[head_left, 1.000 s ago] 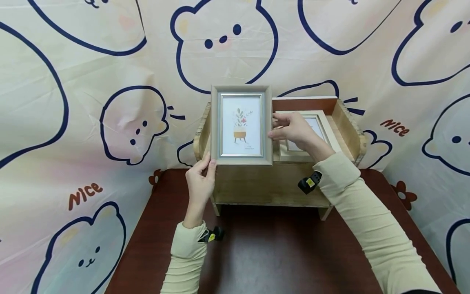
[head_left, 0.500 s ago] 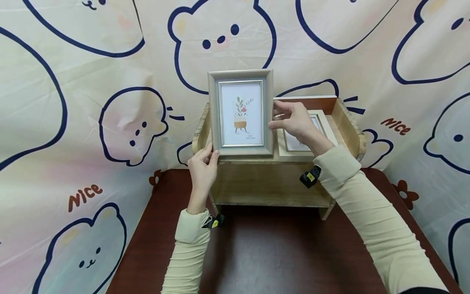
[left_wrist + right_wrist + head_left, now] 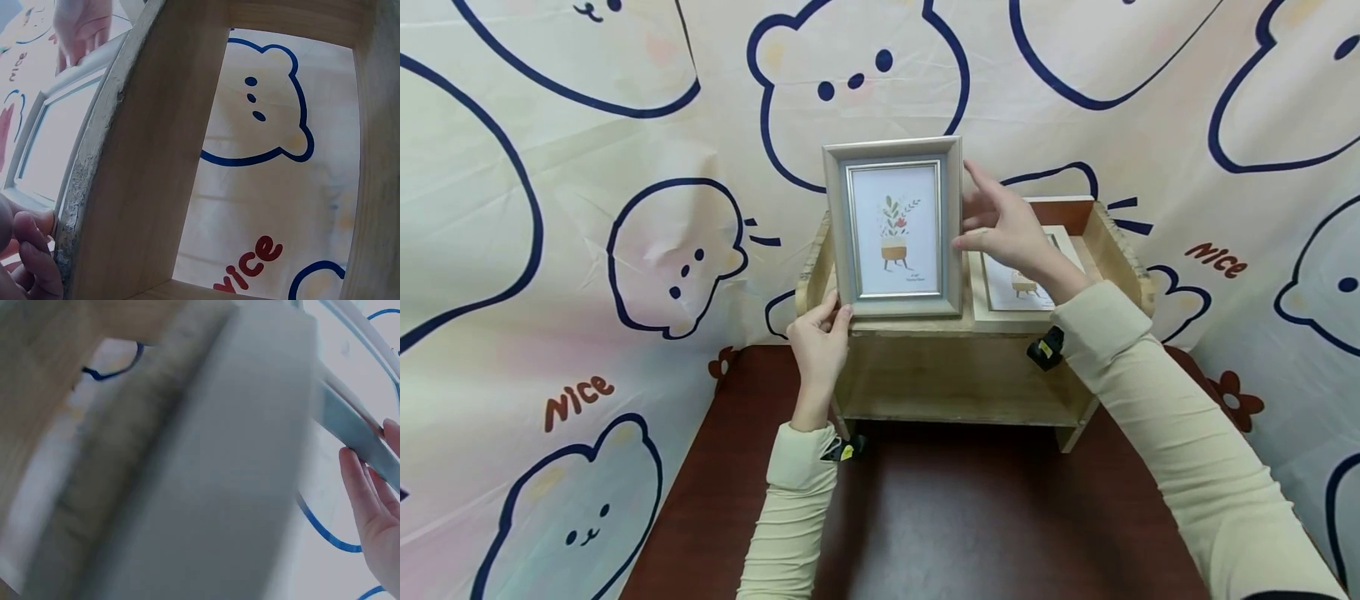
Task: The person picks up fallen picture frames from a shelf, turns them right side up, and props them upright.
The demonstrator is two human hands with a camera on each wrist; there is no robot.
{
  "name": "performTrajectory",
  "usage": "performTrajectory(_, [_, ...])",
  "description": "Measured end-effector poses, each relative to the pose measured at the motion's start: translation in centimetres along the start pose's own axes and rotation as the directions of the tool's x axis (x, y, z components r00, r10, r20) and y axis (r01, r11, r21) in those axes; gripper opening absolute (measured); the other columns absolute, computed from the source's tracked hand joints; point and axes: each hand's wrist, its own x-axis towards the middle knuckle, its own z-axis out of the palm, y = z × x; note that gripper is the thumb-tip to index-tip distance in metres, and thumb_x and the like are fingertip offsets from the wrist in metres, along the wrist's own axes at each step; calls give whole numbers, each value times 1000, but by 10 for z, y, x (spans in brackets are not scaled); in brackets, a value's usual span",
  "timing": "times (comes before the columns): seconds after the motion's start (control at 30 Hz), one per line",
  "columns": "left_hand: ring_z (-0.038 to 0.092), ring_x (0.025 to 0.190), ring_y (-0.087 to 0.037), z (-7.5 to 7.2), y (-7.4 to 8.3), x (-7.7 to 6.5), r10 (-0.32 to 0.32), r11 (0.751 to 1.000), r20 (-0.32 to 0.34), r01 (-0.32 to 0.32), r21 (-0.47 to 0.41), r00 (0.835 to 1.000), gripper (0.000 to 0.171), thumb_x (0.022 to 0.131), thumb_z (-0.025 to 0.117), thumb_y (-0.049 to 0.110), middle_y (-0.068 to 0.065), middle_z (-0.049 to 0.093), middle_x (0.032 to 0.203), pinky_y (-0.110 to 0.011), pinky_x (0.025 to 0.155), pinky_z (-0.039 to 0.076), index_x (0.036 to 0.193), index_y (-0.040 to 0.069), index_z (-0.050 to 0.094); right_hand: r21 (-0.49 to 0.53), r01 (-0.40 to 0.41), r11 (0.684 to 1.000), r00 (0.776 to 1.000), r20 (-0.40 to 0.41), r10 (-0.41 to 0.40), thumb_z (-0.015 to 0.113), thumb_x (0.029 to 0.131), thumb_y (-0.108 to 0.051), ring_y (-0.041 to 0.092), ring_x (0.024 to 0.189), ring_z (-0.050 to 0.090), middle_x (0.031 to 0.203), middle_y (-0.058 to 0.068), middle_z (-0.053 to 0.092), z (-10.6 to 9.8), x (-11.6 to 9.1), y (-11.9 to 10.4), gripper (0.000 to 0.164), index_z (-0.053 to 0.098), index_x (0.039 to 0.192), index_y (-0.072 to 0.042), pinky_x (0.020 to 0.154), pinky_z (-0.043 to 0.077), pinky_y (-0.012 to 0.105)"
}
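Observation:
A greyish-beige picture frame (image 3: 893,229) with a potted-plant print stands upright on the top board of a small wooden shelf (image 3: 970,383), near its front edge. My left hand (image 3: 822,350) pinches the frame's lower left corner between thumb and fingers. At the frame's right side, my right hand (image 3: 1011,229) has its fingers spread, with the thumb at the edge and the index finger stretched upward. A cream picture frame (image 3: 985,316) leans back on the same board, partly behind the right hand. In the left wrist view, left-hand fingers (image 3: 37,250) meet the frame's corner.
The shelf has raised side boards (image 3: 1123,258) and a lower compartment (image 3: 156,156). It stands at the back of a dark red-brown table (image 3: 970,517). A cartoon-print cloth (image 3: 685,250) hangs behind and beside it. A pale blurred panel (image 3: 237,456) fills much of the right wrist view.
The greyish-beige frame has risen and then settled on the shelf's front. The left hand rose with its corner. The right hand has loosened from the side, its index finger lifting.

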Motion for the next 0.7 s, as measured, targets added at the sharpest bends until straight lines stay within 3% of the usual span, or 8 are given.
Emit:
performTrajectory(0.17, [63,60,-32,0,-1,-1,38,999,-12,-38,14,999,25,77,67,-5,-23,63,94,-6,47,38,102,-8,64,0,37,999,999,35,-37,67,79,1,28,107,56,138,11,39,-11,11,-15,97,8,144,-41,88,45,43])
performTrajectory(0.43, [65,63,-27,-1,0,-1,39,999,-16,-39,26,999,25,78,67,-3,-19,64,98,-8,50,42,103,-7,65,-20,57,998,998,16,-57,67,77,4,26,99,57,130,10,44,-16,16,-24,95,15,144,-39,81,50,39])
performTrajectory(0.7, [55,50,-4,-2,-3,-3,33,999,-6,-33,-11,999,28,78,65,-5,-19,64,100,-11,44,39,106,-6,64,6,124,992,992,-32,-124,66,73,13,25,92,60,123,11,50,-11,19,-26,91,26,141,-34,71,52,34])
